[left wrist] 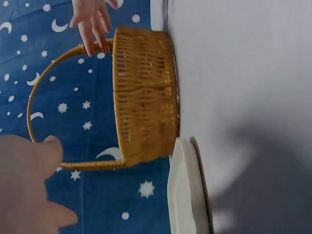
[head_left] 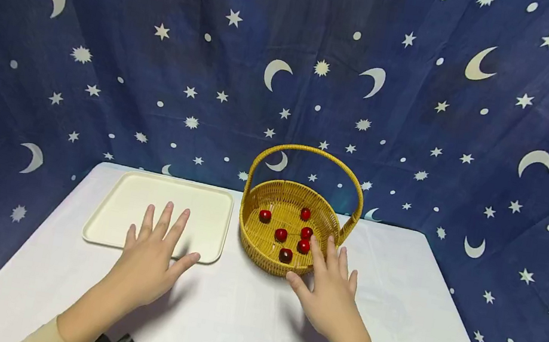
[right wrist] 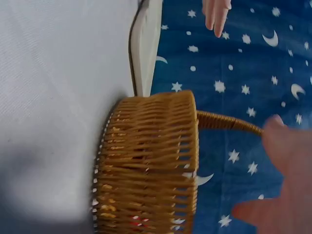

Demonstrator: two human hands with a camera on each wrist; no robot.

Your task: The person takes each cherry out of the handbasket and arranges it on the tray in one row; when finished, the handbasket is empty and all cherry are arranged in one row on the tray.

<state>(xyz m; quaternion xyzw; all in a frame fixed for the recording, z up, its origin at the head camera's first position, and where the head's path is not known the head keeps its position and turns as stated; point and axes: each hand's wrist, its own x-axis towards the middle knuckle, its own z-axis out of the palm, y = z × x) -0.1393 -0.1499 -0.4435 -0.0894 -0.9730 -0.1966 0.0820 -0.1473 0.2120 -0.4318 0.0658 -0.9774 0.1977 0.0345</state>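
My left hand (head_left: 147, 264) hovers with spread fingers over the near edge of a cream tray (head_left: 109, 216) and holds nothing. On the right, my right hand (head_left: 332, 298) is spread too, its fingertips overlapping the near right rim of a woven basket (head_left: 259, 259) in the head view; whether they touch it I cannot tell. Several dark red cherries (head_left: 280, 235) lie loose on the basket floor. The basket's tall arched handle (head_left: 310, 150) stands upright. Both wrist views show the basket's woven side (left wrist: 146, 97), with thumb and fingers apart from it.
A white cloth (head_left: 238, 322) covers the table. Behind it hangs a dark blue curtain (head_left: 253, 40) with moons and stars. Tray and basket stand side by side near the table's back edge, the tray to the left.
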